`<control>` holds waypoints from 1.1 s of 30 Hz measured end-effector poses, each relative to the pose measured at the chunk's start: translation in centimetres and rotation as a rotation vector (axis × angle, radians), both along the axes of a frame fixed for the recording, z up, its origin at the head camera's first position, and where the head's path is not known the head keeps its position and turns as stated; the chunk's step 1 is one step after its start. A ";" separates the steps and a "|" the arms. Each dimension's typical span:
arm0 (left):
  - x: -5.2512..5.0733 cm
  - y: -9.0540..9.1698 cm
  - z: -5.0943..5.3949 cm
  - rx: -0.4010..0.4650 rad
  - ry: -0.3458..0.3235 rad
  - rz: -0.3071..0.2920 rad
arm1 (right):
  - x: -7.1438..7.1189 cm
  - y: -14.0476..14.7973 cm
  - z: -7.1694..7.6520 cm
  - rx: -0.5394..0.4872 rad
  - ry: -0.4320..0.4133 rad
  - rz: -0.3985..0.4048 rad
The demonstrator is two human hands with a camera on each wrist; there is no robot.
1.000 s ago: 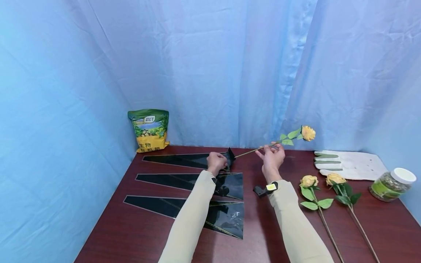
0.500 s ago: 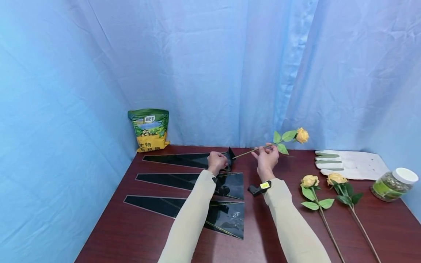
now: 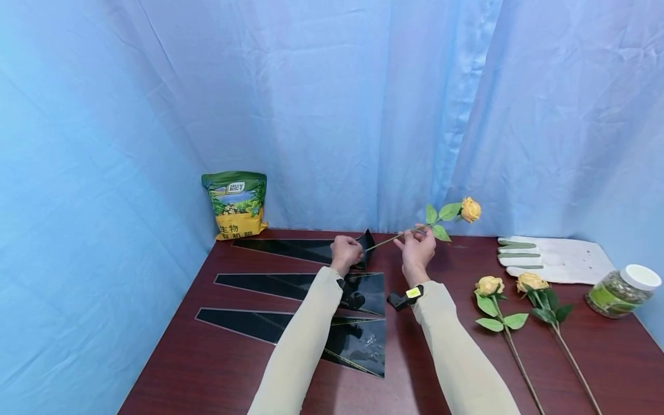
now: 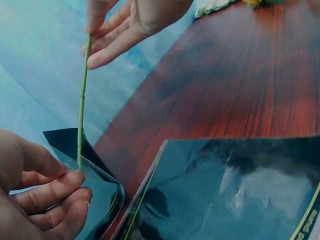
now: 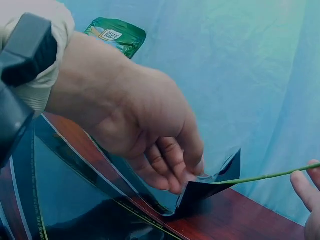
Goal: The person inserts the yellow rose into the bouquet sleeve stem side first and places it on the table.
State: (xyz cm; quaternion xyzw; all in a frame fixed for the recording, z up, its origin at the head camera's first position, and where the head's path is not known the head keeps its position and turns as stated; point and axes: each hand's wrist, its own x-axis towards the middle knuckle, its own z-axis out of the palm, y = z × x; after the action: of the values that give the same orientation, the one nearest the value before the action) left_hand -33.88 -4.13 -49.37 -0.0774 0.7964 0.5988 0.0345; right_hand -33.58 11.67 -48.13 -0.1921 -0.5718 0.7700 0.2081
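Note:
My left hand (image 3: 346, 253) pinches the mouth of the farthest black flower sleeve (image 3: 295, 248), a tapered plastic wrapper whose wide end stands up and gapes. My right hand (image 3: 418, 253) holds a yellow rose (image 3: 470, 210) by its thin green stem, just below the leaves. The bloom points to the back right. In the left wrist view the stem (image 4: 82, 100) runs down into the sleeve's mouth beside my left fingertips. From the right wrist, the stem (image 5: 265, 176) likewise enters the raised sleeve opening; its lower end is hidden inside.
Two more black sleeves (image 3: 358, 346) lie flat nearer me. On the right are two yellow roses (image 3: 488, 286), white work gloves (image 3: 562, 260) and a lidded jar (image 3: 619, 293). A green and yellow fertilizer bag (image 3: 236, 204) stands back left, before blue curtains (image 3: 321, 115).
My right hand has moved left with the rose, bringing its bloom closer to the sleeve. My left hand and the sleeve it pinches have shifted slightly right.

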 end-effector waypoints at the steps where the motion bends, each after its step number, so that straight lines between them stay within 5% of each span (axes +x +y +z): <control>1: 0.0 0.1 0.1 0.003 0.002 0.002 | 0.0 0.0 0.0 -0.002 0.003 0.000; 33: 0.8 2.7 2.2 0.096 0.074 0.060 | 0.7 -0.9 -1.4 0.094 0.018 0.093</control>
State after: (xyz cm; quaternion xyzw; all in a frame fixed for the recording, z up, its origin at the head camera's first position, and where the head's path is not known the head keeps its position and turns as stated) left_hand -33.11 -1.42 -47.13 -0.0775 0.7647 0.6397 -0.0094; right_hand -32.89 10.76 -49.51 -0.1486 -0.6138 0.7527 0.1861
